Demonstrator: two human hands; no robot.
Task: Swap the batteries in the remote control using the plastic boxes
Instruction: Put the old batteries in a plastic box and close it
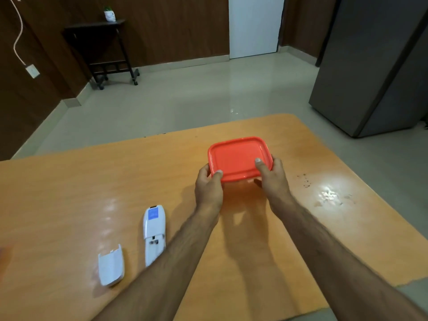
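Observation:
A plastic box with a red-orange lid (238, 157) is held a little above the orange table (69, 193), right of centre. My left hand (208, 186) grips its near left corner, thumb on the lid. My right hand (272, 176) grips its near right corner, thumb also on top. The box's body is hidden under the lid and my fingers. The white remote control (154, 230) lies face down at the lower left with its battery bay uncovered; my left forearm hides its near end. Its white battery cover (111, 265) lies apart to its left. No batteries are visible.
Dark specks and a glare patch (328, 193) mark the table at the right. Beyond the table is bare floor, a grey fridge (375, 66) at the right, and a small dark side table (104, 49) with a white pot by the far wall.

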